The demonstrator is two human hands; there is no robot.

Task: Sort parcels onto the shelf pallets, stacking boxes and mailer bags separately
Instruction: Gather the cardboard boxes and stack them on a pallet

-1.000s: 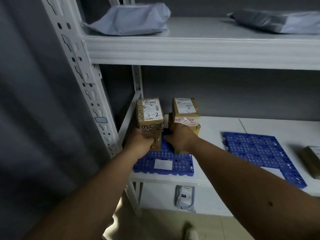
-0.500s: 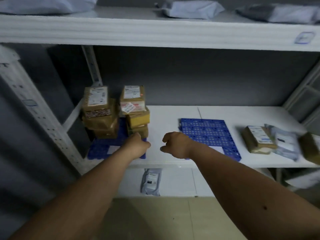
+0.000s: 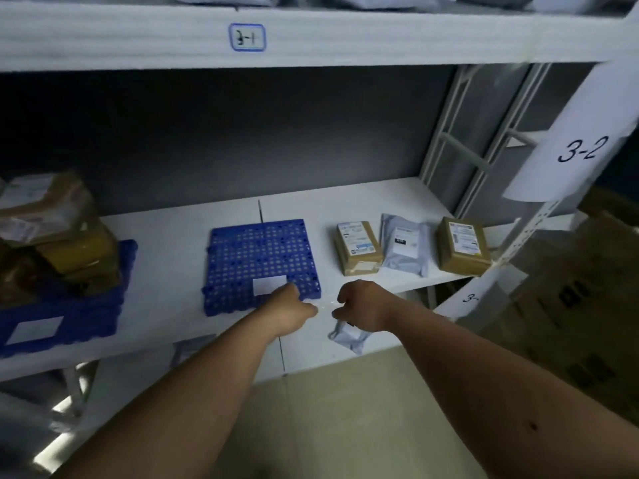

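Fingers first: on the left hand (image 3: 289, 311) they curl under loosely and carry nothing, the knuckles hovering over the near right corner of the empty blue pallet (image 3: 262, 261). Just to its right, the right hand (image 3: 363, 305) shows the same loose curl, nothing in its grasp, poised above the front edge of the white shelf (image 3: 173, 236). The two hands sit close together, a narrow gap between them.

Out from the hands now: that middle pallet lies flat with a white blank label (image 3: 269, 285) near its front edge, partly behind the left hand. To the right of it, three parcels lie in a row on the bare shelf: a brown box (image 3: 358, 247), then a grey mailer bag (image 3: 404, 248) just beside it, then a second brown box (image 3: 463, 245) at the far right, near the upright post.

Over on the left, another blue pallet (image 3: 69, 316) carries a stack of boxes (image 3: 58, 233), blurred at the frame edge. Below the shelf, a grey mailer (image 3: 345, 335) peeks out under the right hand on the lower level. Up top, a tag reading 3-1 (image 3: 247, 37) marks the upper shelf beam, and a sheet marked 3-2 (image 3: 581, 150) hangs on the right post.
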